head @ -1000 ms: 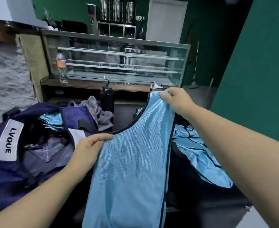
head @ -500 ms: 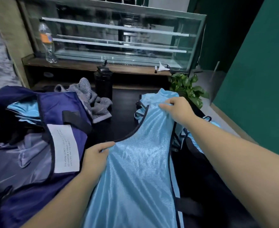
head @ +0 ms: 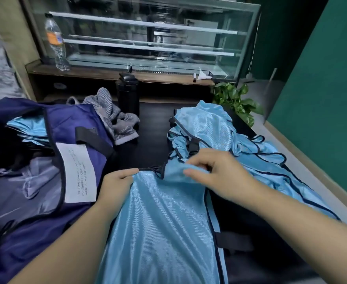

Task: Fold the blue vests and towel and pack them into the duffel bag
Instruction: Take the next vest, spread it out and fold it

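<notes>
Nearest us, the blue vest (head: 164,228) lies lengthwise on the dark tabletop (head: 150,144), running from our body toward the hands. Our left hand (head: 115,183) pinches its upper left corner, thumb over the fabric. Our right hand (head: 219,175) pinches the upper right shoulder, fingers curled round a doubled-over fold. To the left, the duffel bag (head: 35,201) stands open, with folded vests (head: 28,128) already inside. Beyond the right hand a heap of unfolded vests (head: 213,128) sprawls toward the tabletop's edge. Farther back, the grey towel (head: 115,115) lies crumpled beside a black bottle (head: 127,95).

We judge the slippery fabric the main risk: if either grip loosens mid-fold, the edges could slide out of line. The right shoulder also sits touching the heap, so we might drag a stray strap along.
</notes>
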`<state>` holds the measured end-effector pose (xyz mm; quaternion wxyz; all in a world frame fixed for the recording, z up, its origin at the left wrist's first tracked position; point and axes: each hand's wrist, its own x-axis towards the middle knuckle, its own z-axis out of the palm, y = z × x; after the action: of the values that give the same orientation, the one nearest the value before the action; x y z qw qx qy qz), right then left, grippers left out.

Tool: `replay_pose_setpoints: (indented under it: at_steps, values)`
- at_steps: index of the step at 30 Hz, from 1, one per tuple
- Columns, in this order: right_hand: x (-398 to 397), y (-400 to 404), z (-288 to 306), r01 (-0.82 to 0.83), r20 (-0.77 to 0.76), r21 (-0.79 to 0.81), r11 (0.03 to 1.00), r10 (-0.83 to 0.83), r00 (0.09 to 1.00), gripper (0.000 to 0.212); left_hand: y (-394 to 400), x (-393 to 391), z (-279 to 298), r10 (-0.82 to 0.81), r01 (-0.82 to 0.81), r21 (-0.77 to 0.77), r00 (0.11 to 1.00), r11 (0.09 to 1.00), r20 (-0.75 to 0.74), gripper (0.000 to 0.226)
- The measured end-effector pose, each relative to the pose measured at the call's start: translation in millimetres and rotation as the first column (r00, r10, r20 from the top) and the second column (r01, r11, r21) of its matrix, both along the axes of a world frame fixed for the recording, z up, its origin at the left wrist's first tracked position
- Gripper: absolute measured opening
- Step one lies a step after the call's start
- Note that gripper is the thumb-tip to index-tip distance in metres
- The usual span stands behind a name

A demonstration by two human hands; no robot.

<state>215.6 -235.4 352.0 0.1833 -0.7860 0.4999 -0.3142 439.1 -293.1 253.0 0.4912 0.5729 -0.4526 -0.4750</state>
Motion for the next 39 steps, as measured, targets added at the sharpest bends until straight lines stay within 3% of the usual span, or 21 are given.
replay_pose_setpoints:
  at_steps: [5, 9, 11, 14, 16, 18, 20, 24, 27, 29, 33, 35, 36, 37, 38, 39]
  values:
    - [8.7, 25.9, -41.3, -0.146, -0.171, 0.106, 0.984, 0.162, 0.972, 0.019, 0.2, -0.4, -1.5, 0.026, -0.025, -0.018, 0.999, 1.0, 0.043, 0.031]
    - [10.3, 38.9, -47.6, -0.103, -0.323, 0.282, 0.954, 0.195, 0.926, 0.03, -1.4, 0.5, -2.8, 0.03, -0.029, -0.008, 0.998, 1.0, 0.064, 0.031]
    - [6.4, 35.6, -44.8, 0.002, -0.389, 0.323, 0.946, 0.131, 0.912, 0.039, -1.9, 0.6, -2.0, 0.028, -0.027, -0.012, 0.997, 1.0, 0.069, 0.032]
    - [-5.5, 12.2, -47.4, 0.334, -0.35, 0.225, 0.915, -0.244, 0.905, 0.038, -1.2, 0.3, -0.5, 0.031, -0.03, -0.008, 0.997, 1.0, 0.078, 0.032]
    - [-11.3, -2.4, -48.3, 0.492, -0.268, 0.346, 0.799, -0.418, 0.868, 0.045, -0.1, -0.1, 0.1, 0.034, -0.033, -0.014, 0.996, 0.999, 0.081, 0.032]
    - [-14.5, -10.3, -49.7, 0.413, -0.131, 0.611, 0.676, -0.427, 0.894, 0.042, 0.6, -0.5, 0.8, 0.033, -0.032, -0.02, 0.996, 0.999, 0.082, 0.033]
    - [-14.5, -12.2, -47.9, 0.283, -0.034, 0.736, 0.615, -0.384, 0.923, 0.028, 0.8, -0.3, 0.5, 0.031, -0.029, -0.019, 0.996, 0.999, 0.085, 0.033]
    - [-23.3, -18.6, -43.8, 0.249, -0.07, 0.724, 0.643, -0.291, 0.954, 0.051, 0.9, -0.9, 0.6, 0.032, -0.03, -0.022, 0.995, 0.999, 0.091, 0.034]
    - [-27.6, -24.2, -44.3, 0.196, 0.107, 0.709, 0.678, -0.377, 0.92, 0.006, 0.2, -1.8, -1.4, 0.038, -0.035, -0.04, 0.995, 0.999, 0.094, 0.036]
    - [-24.4, -25.2, -52.2, 0.237, 0.152, 0.665, 0.708, -0.438, 0.886, 0.014, -0.7, -0.6, -4.0, 0.033, -0.028, -0.041, 0.993, 0.999, 0.116, 0.037]
    - [-16.1, -23.5, -60.6, 0.348, 0.074, 0.6, 0.72, -0.483, 0.872, 0.034, -1.6, 2.0, -5.8, 0.008, -0.002, -0.036, 0.989, 0.999, 0.147, 0.04]
    - [-13.6, -20.9, -52.2, 0.339, 0.032, 0.666, 0.664, -0.479, 0.877, 0.043, -0.7, 1.1, -0.8, 0.006, -0.001, -0.045, 0.993, 0.999, 0.122, 0.039]
    - [-14.4, -21.8, -51.3, 0.349, -0.041, 0.705, 0.617, -0.456, 0.889, 0.061, -0.7, 0.9, 1.6, 0.005, -0.002, -0.03, 0.996, 1.0, 0.091, 0.038]
    - [-13.6, -19.1, -46.6, 0.347, -0.076, 0.718, 0.603, -0.428, 0.901, 0.024, -0.9, 0.8, 4.2, -0.002, 0.001, 0.005, 0.998, 1.0, 0.067, 0.034]
    - [-14.3, -17.2, -45.2, 0.361, -0.129, 0.721, 0.591, -0.397, 0.909, 0.037, -0.9, 0.9, 6.4, -0.019, 0.017, 0.047, 0.998, 0.999, 0.058, 0.025]
    - [-15.3, -14.3, -44.5, 0.367, -0.169, 0.743, 0.559, -0.374, 0.912, 0.035, -1.1, 1.5, 7.5, -0.048, 0.042, 0.089, 0.997, 0.995, 0.065, 0.012]
